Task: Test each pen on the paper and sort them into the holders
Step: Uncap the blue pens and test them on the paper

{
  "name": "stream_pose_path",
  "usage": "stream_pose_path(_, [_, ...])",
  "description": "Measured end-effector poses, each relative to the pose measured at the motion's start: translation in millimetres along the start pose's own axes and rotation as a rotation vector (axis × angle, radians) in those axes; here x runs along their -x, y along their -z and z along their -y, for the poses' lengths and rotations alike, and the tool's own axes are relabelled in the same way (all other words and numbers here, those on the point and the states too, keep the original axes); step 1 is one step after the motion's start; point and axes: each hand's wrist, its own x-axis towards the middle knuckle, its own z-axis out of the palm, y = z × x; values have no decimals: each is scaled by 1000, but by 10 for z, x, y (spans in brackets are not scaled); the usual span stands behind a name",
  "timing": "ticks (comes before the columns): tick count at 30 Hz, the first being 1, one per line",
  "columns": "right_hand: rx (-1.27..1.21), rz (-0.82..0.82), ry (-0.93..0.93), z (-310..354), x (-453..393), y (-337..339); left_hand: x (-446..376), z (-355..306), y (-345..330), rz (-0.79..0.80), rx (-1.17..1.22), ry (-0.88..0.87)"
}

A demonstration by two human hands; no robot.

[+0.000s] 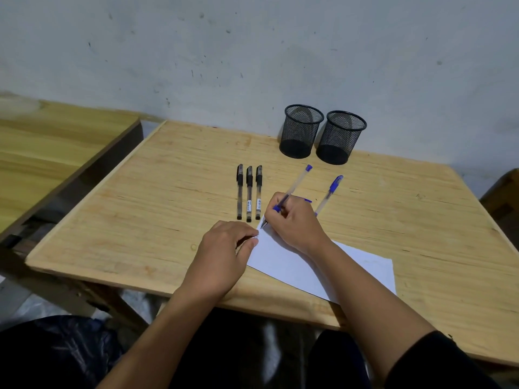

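While the right hand (292,220) grips a clear blue-capped pen (292,189) tip-down on the white paper sheet (295,265), pinned by the left hand (224,248), both black mesh holders (302,130) stand empty, three black pens (249,192) untested.

Light wooden table (157,209), grey scuffed wall (252,51) rising behind the table, second wooden surface (50,141) left of the table, dark plastic sheeting (61,349) below the table's near-left corner

white paper sheet (292,265): flat, centre | three black capped pens (249,192): parallel, 11 o'clock | blue capped pen (331,192): 1 o'clock | uncapped blue pen (295,186): tip on paper | two black mesh holders (323,134): upright, 12 o'clock
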Motion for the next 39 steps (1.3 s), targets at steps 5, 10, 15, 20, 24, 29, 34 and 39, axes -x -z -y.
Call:
stream_pose_path(5, [4, -17, 14, -8, 0, 3, -1, 0, 2, 0, -8, -1])
stream_pose_path(10, [-5, -16, 10, -9, 4, -1, -4, -3, 6, -7, -18, -14])
stream_pose_path(15, [5, -26, 6, -4, -5, -9, -4, 0, 5, -3, -34, -18])
stream_pose_path(20, [2, -34, -8, 8, -8, -13, -2, 1, 7, -7, -24, -17])
stream_pose_path(24, [-9, -62, -11, 8, -4, -24, -2, 4, 0, -7, -18, -13])
stream_pose_path(29, [-34, -76, -21, 16, 3, -27, -4, 4, -7, -4, -11, -10])
stream_pose_path(34, [-21, -78, -16, 8, -8, -36, -2, 10, -11, -8, -11, -5])
stream_pose_path(39, [-43, -139, -57, 4, -18, -12, -5, 6, -11, -9, -4, -6])
